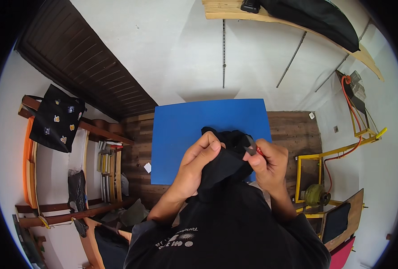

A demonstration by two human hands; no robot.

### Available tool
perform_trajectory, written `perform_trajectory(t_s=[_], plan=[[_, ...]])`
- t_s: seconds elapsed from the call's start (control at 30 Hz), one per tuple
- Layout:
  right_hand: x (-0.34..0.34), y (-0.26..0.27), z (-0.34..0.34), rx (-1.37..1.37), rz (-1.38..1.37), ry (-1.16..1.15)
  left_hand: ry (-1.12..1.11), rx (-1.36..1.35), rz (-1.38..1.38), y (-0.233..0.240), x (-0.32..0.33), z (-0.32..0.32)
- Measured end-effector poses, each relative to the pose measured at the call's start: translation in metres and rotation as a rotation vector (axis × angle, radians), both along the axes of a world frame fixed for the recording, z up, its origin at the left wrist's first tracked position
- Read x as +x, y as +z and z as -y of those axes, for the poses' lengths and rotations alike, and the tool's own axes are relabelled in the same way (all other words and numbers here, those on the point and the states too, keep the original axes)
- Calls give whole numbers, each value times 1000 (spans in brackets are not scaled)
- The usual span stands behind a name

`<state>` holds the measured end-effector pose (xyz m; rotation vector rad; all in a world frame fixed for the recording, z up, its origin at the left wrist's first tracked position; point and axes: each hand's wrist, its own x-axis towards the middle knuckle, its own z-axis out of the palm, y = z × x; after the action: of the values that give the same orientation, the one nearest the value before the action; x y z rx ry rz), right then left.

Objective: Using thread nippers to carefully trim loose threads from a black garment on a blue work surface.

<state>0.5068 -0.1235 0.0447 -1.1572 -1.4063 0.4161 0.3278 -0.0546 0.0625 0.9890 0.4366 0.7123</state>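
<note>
A bunched piece of black fabric (224, 164) is held up before my chest, above the near part of a blue tabletop (182, 134). My left hand (199, 161) pinches the fabric's left edge between thumb and fingers. In my right hand (272, 159) is a pair of small red-handled snips (252, 148), its dark blades parted and pointing left at the cloth. The right thumb and fingertips are against the cloth's right side. Whether the blades touch the fabric cannot be made out.
A black tote bag (59, 119) hangs on the wooden rack at left, near a dark door (84, 60). To the right stand a yellow metal frame (299, 178) and a green gas cylinder (314, 195) with an orange hose (351, 114). A wooden shelf (225, 11) juts out overhead.
</note>
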Motion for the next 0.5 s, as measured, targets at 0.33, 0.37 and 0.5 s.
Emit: perform_trajectory(t_s=[0.33, 0.37, 0.5], plan=[[-10, 4, -14, -363, -336, 216, 153, 166, -47, -15, 5, -3], [-9, 5, -15, -368, -328, 216, 158, 167, -45, -16, 6, -4], [-8, 5, -22, -318, -295, 218, 131, -24, -78, -18, 5, -6]])
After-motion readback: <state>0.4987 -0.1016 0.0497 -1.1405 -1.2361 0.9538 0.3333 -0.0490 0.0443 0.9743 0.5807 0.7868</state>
